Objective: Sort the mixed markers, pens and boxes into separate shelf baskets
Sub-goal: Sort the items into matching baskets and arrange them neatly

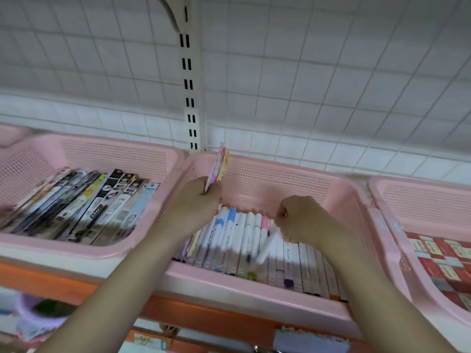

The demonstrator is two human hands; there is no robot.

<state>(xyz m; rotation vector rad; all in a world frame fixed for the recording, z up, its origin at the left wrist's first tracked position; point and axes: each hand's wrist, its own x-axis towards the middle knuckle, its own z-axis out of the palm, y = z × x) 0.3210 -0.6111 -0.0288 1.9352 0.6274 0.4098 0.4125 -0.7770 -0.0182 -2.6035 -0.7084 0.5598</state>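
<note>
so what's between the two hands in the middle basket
In the head view, a row of white markers lying side by side fills the stretch between the left hand and right hand, inside the middle pink basket.

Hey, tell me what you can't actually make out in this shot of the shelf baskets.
Head view only:
- Printing on the packaged pens in the left basket: motion blur.
- The flat packets the left hand grips: seen edge-on, contents unclear.
- What the right hand pinches among the white markers: its curled fingers and blur hide it.
- Red boxes in the right basket: cut off by the frame edge.
- Items below the shelf: blurred, covered by forearms.
</note>
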